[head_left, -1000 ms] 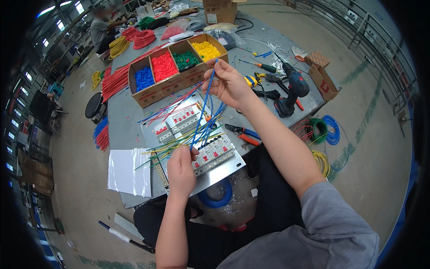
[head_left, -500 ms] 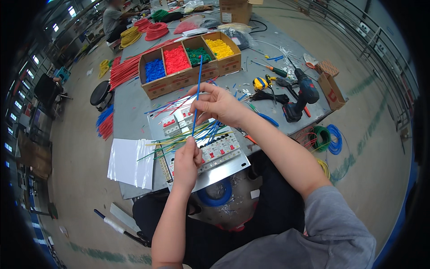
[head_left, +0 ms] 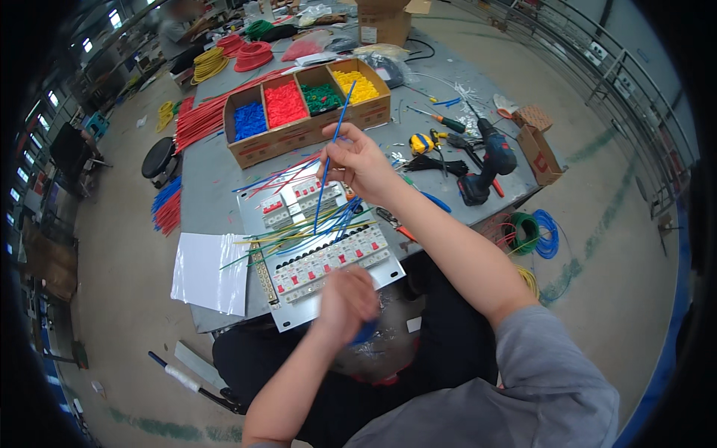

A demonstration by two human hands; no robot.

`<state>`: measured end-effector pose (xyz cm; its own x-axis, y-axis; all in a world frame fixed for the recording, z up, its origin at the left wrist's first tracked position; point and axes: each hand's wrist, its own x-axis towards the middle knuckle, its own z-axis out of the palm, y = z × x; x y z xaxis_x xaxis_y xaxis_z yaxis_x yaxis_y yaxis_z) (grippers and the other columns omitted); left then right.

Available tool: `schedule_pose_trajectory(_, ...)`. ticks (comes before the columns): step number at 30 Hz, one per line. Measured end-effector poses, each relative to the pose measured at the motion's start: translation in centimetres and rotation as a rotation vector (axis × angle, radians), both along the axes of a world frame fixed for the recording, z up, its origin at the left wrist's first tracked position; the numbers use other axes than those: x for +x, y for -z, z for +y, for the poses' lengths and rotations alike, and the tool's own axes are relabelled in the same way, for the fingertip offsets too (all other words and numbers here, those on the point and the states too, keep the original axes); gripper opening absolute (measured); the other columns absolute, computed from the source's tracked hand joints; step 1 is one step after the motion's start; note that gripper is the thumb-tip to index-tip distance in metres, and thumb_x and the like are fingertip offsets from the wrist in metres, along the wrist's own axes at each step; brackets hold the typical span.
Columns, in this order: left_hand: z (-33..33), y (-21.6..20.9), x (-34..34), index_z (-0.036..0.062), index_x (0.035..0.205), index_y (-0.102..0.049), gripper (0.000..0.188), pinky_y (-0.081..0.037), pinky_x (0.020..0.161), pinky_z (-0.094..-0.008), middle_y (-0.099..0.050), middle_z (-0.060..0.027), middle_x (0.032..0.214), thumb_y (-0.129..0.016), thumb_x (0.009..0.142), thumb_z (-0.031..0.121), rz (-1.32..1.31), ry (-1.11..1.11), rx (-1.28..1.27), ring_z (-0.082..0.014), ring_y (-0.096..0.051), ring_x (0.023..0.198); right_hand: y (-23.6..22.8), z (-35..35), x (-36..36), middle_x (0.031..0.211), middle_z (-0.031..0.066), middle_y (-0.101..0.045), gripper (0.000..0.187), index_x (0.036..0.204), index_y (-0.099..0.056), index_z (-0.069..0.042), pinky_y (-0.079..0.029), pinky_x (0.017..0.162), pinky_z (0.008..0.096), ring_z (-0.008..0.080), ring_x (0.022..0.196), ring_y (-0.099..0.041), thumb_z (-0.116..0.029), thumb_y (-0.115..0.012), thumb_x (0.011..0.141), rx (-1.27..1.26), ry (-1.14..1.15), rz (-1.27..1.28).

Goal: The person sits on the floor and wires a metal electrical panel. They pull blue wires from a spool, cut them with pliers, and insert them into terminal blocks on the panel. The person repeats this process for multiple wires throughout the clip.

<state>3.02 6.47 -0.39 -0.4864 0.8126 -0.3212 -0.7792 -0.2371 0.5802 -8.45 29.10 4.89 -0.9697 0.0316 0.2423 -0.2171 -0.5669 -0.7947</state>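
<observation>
My right hand [head_left: 358, 164] pinches a long blue wire [head_left: 345, 112] between thumb and fingertips, above the far part of a metal mounting plate [head_left: 293, 317]. The wire stands steeply, its upper end in front of the cardboard bin and its lower end over loose wires. My left hand [head_left: 346, 302] is smeared by motion at the plate's near edge; its fingers cannot be made out. A row of circuit breakers [head_left: 328, 261] with red switches sits on the plate. Yellow, green and blue wires [head_left: 287, 240] lie across it behind the row.
A divided cardboard bin [head_left: 287, 133] holds blue, red, green and yellow small parts. To the right lie a cordless drill [head_left: 489, 160], a tape measure [head_left: 422, 143] and a screwdriver [head_left: 448, 122]. White sheets [head_left: 209, 272] lie left. A blue coil [head_left: 366, 332] shows below the table edge.
My left hand has left the blue wire's lower end and moved down and right, toward my lap. My right hand still holds the wire, which leans more to the right.
</observation>
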Motion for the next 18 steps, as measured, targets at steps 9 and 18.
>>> schedule_pose_trajectory(9, 13.1, 0.8, 19.0, 0.0014, 0.143, -0.057, 0.048, -0.039, 0.117, -0.0410, -0.054, -0.0224, 0.150, -0.061, 0.101, 0.024, 1.308, 1.028, 0.347, -0.0317, -0.049, 0.142, 2.6, 0.9, -2.6, 0.096, 0.0097, -0.070, 0.037, 0.135, -0.051, -0.011, -0.061, 0.078, 0.0452, 0.0237, 0.090, -0.073, -0.013, -0.066, 0.101, 0.073, 0.207, -0.113)
schedule_pose_trajectory(18, 16.2, -7.7, 21.5, 0.0052, 0.141, -0.057, 0.050, -0.040, 0.116, -0.0419, -0.058, -0.0195, 0.142, -0.057, 0.104, 0.039, 1.839, 0.879, 0.343, -0.0307, -0.052, 0.138, 2.8, 0.5, -4.3, 0.097, 0.0082, -0.068, 0.034, 0.135, -0.051, -0.011, -0.062, 0.069, 0.0402, 0.0254, 0.079, -0.073, -0.012, -0.061, 0.102, 0.015, 0.139, -0.091)
